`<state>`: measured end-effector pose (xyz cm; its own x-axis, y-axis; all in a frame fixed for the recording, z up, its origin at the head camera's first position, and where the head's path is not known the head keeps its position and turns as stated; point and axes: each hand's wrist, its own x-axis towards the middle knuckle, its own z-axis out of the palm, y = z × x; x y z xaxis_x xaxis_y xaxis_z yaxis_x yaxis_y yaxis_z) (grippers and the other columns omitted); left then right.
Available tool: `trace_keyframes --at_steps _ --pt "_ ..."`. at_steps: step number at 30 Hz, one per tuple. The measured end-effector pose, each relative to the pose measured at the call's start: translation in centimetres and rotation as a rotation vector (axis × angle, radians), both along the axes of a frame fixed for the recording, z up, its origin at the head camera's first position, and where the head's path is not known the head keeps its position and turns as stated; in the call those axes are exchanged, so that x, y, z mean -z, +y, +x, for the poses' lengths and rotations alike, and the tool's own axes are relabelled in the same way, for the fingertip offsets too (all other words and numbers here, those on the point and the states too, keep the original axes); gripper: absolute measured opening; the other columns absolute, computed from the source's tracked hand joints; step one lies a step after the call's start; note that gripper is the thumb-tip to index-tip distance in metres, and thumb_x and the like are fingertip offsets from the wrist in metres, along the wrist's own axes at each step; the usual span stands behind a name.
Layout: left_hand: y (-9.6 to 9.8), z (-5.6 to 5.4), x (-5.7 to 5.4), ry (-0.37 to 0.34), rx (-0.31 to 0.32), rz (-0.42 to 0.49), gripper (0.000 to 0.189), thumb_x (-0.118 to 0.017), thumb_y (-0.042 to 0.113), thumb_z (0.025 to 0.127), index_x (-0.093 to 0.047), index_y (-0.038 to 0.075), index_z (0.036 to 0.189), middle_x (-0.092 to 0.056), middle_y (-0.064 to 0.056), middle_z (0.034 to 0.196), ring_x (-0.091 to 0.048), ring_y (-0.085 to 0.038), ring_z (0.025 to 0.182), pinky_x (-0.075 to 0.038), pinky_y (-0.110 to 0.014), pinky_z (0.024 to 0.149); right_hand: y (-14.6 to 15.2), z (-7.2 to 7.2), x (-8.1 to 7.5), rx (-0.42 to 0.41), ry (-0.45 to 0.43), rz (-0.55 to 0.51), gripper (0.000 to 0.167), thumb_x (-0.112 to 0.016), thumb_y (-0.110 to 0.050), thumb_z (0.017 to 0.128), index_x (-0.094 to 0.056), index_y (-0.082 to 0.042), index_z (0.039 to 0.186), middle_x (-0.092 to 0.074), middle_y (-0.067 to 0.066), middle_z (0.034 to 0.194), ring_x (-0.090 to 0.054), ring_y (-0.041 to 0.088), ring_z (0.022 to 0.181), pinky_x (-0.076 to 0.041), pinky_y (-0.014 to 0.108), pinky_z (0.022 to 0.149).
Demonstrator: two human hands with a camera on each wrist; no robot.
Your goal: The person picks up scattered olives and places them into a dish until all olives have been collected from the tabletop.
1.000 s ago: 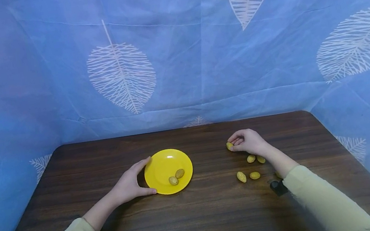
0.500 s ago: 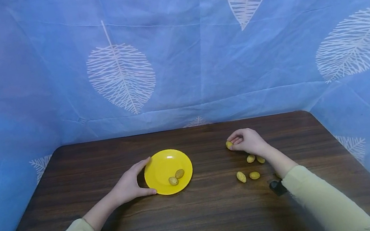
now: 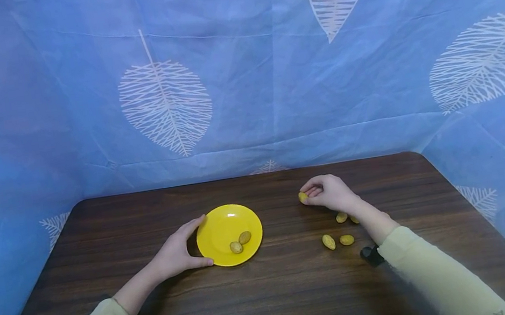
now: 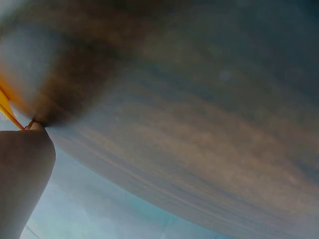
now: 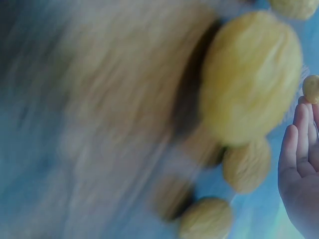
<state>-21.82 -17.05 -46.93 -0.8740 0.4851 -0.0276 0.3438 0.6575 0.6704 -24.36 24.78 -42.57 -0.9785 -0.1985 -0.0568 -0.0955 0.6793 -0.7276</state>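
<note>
My left hand (image 3: 179, 253) holds the left side of a round yellow plate (image 3: 216, 231), thumb at the near rim and fingertips at the far rim. Two yellowish, wrinkled, egg-shaped pieces, the nearer one (image 3: 236, 247) touching the other (image 3: 245, 237), lie on the plate's right half. Over the table's right side, my right hand (image 3: 333, 193) pinches a similar yellow egg-shaped piece (image 3: 303, 197) between thumb and fingertips. The right wrist view has this pinched piece (image 5: 311, 89) at its right edge, above the fingers. At the left wrist view's left edge, only an orange-yellow sliver of the plate (image 4: 6, 104) appears.
Several more egg-shaped pieces lie on the dark wooden table (image 3: 275, 306) below the right hand, including one piece (image 3: 328, 242) and its neighbour (image 3: 347, 240). The right forearm partly covers another. A small black object (image 3: 372, 256) sits by the right cuff. Blue leaf-patterned cloth (image 3: 244, 99) hangs behind the table.
My right hand has shifted a little left, toward the plate, carrying the yellow egg-shaped piece. The left hand and plate stay in place.
</note>
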Motion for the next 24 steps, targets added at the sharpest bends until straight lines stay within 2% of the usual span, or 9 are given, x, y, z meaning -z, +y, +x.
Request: trace_keyframes --at_steps 8,24 --pt "0.1 0.1 -0.1 0.003 -0.009 -0.019 0.108 -0.095 0.034 0.079 -0.037 -0.001 0.163 -0.043 -0.029 0.164 -0.042 -0.051 0.151 -0.039 -0.068 0.121 -1.7 0.1 0.1 -0.048 0.009 0.0 0.026 -0.076 -0.008 0.097 -0.075 0.002 0.121 -0.077 0.019 0.111 -0.074 0.029 0.101 -0.063 0.04 0.086" --pt "0.0 0.0 -0.1 -0.008 -0.012 -0.012 0.108 -0.095 0.033 0.079 -0.036 0.0 0.163 -0.043 -0.028 0.164 -0.042 -0.051 0.151 -0.038 -0.068 0.122 -6.3 0.5 -0.1 -0.139 0.034 -0.032 0.023 -0.081 -0.007 0.093 -0.077 -0.001 0.115 -0.078 0.014 0.108 -0.073 0.022 0.095 -0.065 0.036 0.089"
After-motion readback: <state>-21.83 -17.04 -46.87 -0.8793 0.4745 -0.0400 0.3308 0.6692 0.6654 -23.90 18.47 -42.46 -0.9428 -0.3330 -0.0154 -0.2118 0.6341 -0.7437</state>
